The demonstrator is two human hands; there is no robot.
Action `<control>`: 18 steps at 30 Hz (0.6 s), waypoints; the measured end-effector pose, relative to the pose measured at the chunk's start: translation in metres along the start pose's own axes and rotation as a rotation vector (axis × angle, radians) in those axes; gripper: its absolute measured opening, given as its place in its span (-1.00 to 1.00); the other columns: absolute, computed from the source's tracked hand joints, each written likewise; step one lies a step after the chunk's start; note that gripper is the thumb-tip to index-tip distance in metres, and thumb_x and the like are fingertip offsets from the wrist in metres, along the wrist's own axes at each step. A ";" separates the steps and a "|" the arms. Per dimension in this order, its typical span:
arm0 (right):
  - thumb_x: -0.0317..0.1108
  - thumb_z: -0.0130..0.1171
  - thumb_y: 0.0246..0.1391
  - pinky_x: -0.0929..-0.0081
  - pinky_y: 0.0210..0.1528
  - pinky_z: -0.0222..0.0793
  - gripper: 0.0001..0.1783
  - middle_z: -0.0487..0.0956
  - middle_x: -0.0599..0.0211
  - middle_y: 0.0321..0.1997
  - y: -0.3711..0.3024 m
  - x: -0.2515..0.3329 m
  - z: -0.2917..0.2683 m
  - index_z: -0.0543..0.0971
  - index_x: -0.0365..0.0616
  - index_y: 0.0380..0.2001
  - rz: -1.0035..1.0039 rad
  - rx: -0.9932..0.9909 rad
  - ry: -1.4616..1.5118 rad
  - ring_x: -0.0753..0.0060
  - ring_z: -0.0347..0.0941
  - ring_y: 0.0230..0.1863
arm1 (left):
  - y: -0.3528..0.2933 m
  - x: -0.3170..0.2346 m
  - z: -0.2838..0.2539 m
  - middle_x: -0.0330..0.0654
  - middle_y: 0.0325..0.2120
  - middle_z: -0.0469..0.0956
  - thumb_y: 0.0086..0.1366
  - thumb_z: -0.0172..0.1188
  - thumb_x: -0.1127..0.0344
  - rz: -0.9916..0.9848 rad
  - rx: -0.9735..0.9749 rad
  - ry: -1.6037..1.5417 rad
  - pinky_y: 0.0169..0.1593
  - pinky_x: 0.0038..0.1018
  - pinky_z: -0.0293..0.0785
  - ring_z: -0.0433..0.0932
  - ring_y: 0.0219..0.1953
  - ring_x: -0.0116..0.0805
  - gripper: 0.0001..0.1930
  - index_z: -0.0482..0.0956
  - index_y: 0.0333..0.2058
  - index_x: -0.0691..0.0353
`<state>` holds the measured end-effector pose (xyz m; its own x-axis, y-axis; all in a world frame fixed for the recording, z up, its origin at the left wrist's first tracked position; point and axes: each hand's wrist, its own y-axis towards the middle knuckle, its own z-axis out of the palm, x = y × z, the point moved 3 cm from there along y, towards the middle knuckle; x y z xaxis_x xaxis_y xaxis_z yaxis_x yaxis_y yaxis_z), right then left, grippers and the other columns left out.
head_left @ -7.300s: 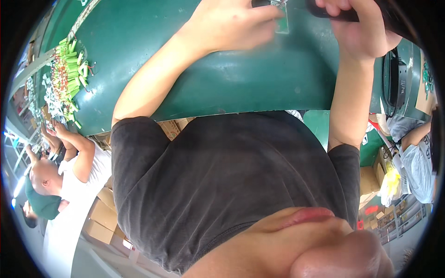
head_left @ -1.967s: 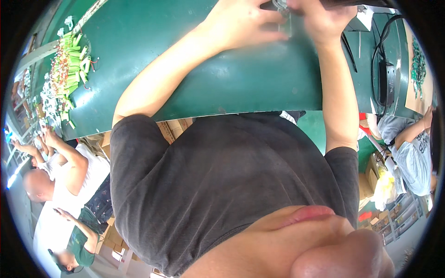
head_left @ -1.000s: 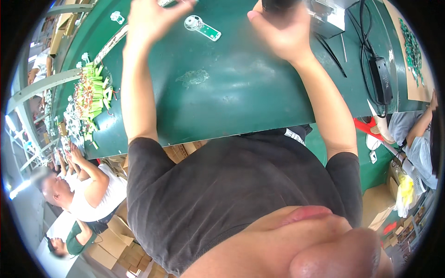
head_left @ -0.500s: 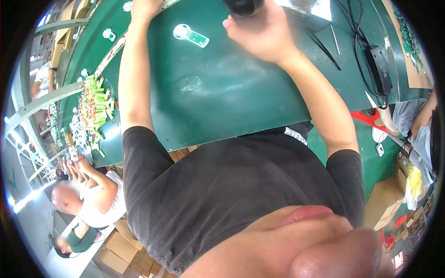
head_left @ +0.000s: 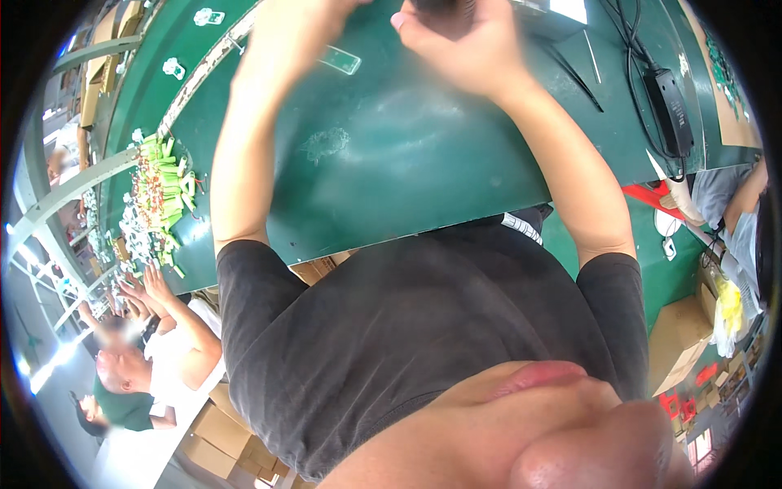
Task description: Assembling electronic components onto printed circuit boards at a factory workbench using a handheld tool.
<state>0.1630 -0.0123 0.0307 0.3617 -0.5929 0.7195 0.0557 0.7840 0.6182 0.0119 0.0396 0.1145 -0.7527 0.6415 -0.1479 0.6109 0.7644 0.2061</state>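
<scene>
At the far edge of the picture, my right hand (head_left: pixel 468 45) is closed round a black rounded object (head_left: pixel 440 6), whose upper part lies outside the picture. My left hand (head_left: pixel 314 20) reaches over the far side of the table, smeared by motion, and its fingers are mostly cut off by the top edge. Beneath that hand lies a small green circuit board (head_left: pixel 340 60). Only its rectangular end shows; the wrist hides the rest.
Black tweezers (head_left: pixel 577 80) and a thin metal rod (head_left: pixel 592 57) lie right of my right hand. Farther right is a black power adapter (head_left: pixel 669 110) with cables. Green-wrapped parts with wires (head_left: pixel 163 183) are heaped at the left. A co-worker (head_left: pixel 175 350) sits beyond them.
My left hand has swung right and nearer, from the table's left side to above the circuit board, covering its round end. My right hand still holds the black object, slightly farther up the picture.
</scene>
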 end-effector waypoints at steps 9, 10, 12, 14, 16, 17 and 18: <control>-0.67 0.24 0.10 0.59 -0.34 0.41 -0.48 0.55 0.41 -0.39 0.017 0.035 0.006 0.39 -0.30 0.15 0.264 -0.051 -0.101 0.61 0.47 -0.43 | -0.088 -0.039 0.083 -0.23 -0.26 0.56 0.20 0.39 0.24 0.230 -0.151 -0.111 -0.23 -0.26 0.58 0.61 -0.28 -0.19 -0.79 0.60 -0.24 0.12; -0.64 0.20 0.15 0.58 -0.36 0.40 -0.58 0.53 0.40 -0.41 0.021 0.039 0.000 0.42 -0.30 0.09 0.236 -0.045 -0.110 0.59 0.44 -0.44 | -0.091 -0.042 0.082 -0.27 -0.25 0.54 0.17 0.41 0.27 0.268 -0.153 -0.131 -0.22 -0.30 0.57 0.60 -0.26 -0.24 -0.79 0.59 -0.25 0.10; -0.53 0.08 0.12 0.30 -0.40 0.36 -0.89 0.47 0.22 -0.51 0.022 0.045 -0.067 0.53 -0.36 -0.31 0.156 -0.130 -0.185 0.32 0.38 -0.53 | -0.078 -0.049 0.085 -0.30 -0.28 0.53 0.15 0.41 0.28 0.329 -0.202 -0.161 -0.21 -0.33 0.55 0.58 -0.27 -0.27 -0.79 0.59 -0.26 0.08; -0.48 0.03 0.12 0.19 -0.43 0.34 -0.80 0.44 0.15 -0.56 0.026 0.052 -0.108 0.57 -0.37 -0.49 0.046 -0.182 -0.215 0.21 0.34 -0.56 | -0.082 -0.051 0.089 -0.22 -0.11 0.54 0.12 0.42 0.31 0.354 -0.121 -0.179 0.00 -0.31 0.53 0.55 -0.05 -0.19 -0.69 0.59 -0.15 0.10; -0.49 0.05 0.17 0.27 -0.42 0.34 -0.82 0.42 0.21 -0.54 0.039 0.070 -0.089 0.55 -0.33 -0.47 -0.104 -0.153 -0.252 0.29 0.34 -0.55 | -0.087 -0.047 0.088 -0.29 -0.19 0.54 0.10 0.33 0.30 0.354 -0.222 -0.199 -0.08 -0.38 0.50 0.55 -0.10 -0.28 -0.75 0.58 -0.20 0.07; -0.50 0.05 0.19 0.30 -0.42 0.34 -0.84 0.41 0.25 -0.53 0.043 0.078 -0.079 0.55 -0.32 -0.45 -0.167 -0.133 -0.282 0.32 0.34 -0.54 | -0.090 -0.046 0.087 -0.35 -0.26 0.53 0.09 0.24 0.30 0.407 -0.318 -0.224 -0.16 -0.44 0.47 0.55 -0.16 -0.38 -0.80 0.57 -0.26 0.04; -0.50 0.06 0.21 0.34 -0.41 0.34 -0.85 0.40 0.28 -0.53 0.048 0.081 -0.069 0.54 -0.30 -0.44 -0.220 -0.118 -0.322 0.36 0.34 -0.54 | -0.088 -0.046 0.091 -0.24 -0.11 0.53 0.09 0.31 0.29 0.405 -0.159 -0.255 -0.03 -0.34 0.50 0.53 -0.02 -0.25 -0.70 0.57 -0.15 0.06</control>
<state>0.2594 -0.0105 0.0968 0.0204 -0.7617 0.6476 0.2121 0.6363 0.7417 0.0150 -0.0518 0.0155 -0.3664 0.8953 -0.2534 0.7820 0.4439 0.4375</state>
